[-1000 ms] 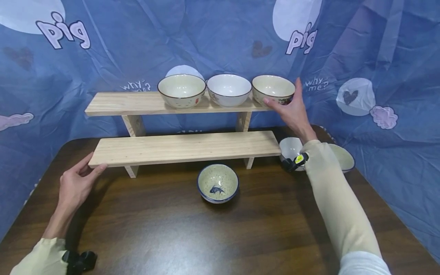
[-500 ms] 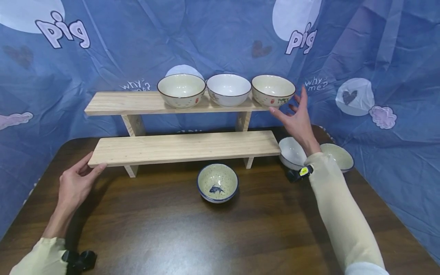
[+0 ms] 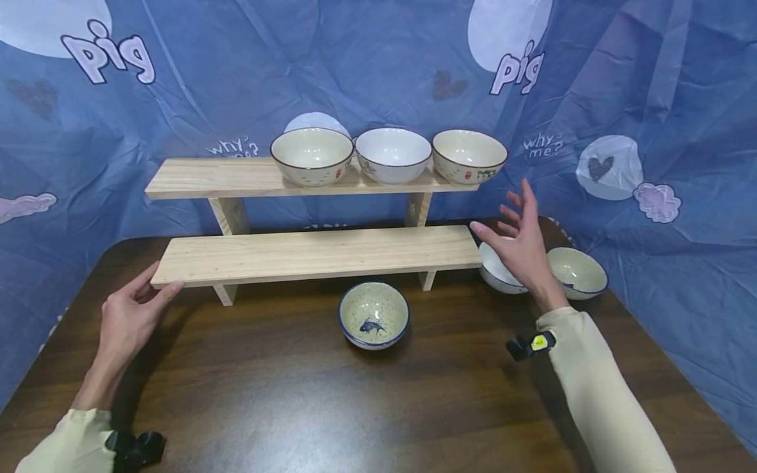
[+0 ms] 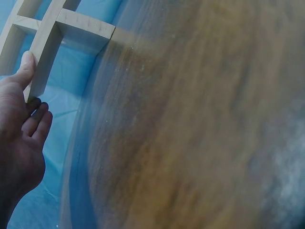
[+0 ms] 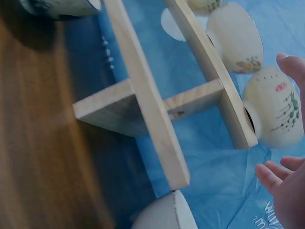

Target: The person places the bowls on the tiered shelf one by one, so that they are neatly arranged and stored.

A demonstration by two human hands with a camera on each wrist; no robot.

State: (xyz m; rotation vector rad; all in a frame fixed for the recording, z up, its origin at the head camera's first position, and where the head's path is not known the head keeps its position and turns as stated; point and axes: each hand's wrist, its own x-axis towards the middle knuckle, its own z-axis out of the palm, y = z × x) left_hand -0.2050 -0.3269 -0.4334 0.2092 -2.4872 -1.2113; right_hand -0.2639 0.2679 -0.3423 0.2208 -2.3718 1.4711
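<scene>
A two-tier wooden shelf [image 3: 319, 255] stands on the table. My left hand [image 3: 131, 314] grips the left end of its lower board, thumb on one face and fingers on the other, as the left wrist view shows. On the upper board sit a cream bowl [image 3: 312, 157], a white bowl [image 3: 393, 155] and a cream bowl with a floral pattern [image 3: 470, 157] at the right end. Below that last bowl, my right hand [image 3: 523, 246] hangs in the air with fingers spread, holding nothing. Behind it, partly covered, is a white bowl [image 3: 499, 270] on the table.
A speckled bowl with a blue fish [image 3: 374, 316] stands in front of the shelf. Another pale bowl [image 3: 578, 272] rests near the table's right edge. A blue printed cloth [image 3: 355, 66] hangs behind the brown table [image 3: 266, 394].
My right hand has let go of the right-hand cream bowl and drawn back down and to the right. That bowl stays on the upper board. My left hand has not moved.
</scene>
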